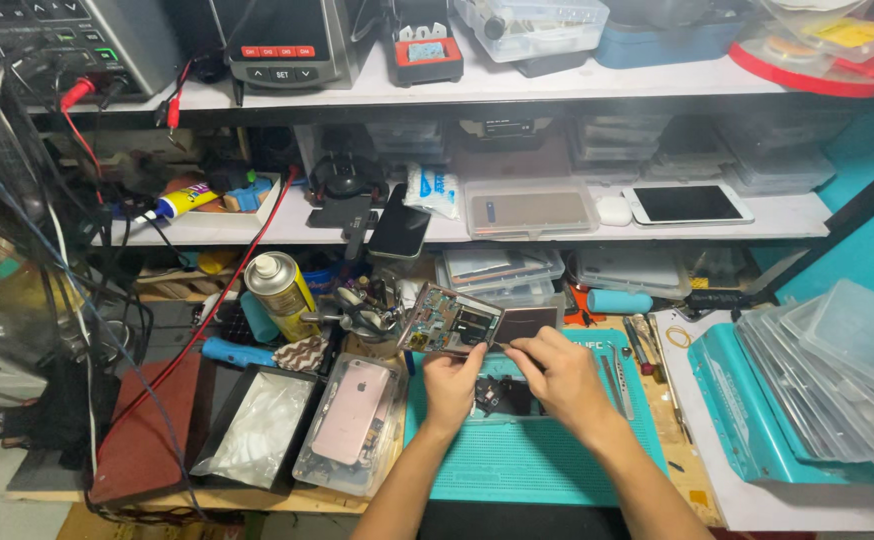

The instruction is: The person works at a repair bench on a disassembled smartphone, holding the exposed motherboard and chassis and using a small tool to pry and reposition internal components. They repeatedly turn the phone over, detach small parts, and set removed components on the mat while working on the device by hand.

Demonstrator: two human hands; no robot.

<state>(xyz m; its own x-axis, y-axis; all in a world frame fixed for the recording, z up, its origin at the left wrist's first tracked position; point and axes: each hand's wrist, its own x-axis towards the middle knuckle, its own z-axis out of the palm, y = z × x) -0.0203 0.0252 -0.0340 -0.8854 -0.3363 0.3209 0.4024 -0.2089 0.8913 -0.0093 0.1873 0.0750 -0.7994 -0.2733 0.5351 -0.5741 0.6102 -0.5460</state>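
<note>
White tablet [688,204] w/ dark screen on shelf; yellow spray can [283,293] below.

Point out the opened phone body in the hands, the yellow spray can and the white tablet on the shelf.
opened phone body [449,322], head view, on its exposed inner boards.
yellow spray can [285,298], head view, on the can's side.
white tablet [687,204], head view, on the middle of its dark screen.

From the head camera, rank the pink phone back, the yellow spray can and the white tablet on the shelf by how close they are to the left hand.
1. Pink phone back, just left of the left hand.
2. Yellow spray can, up-left.
3. White tablet, far up-right.
</note>
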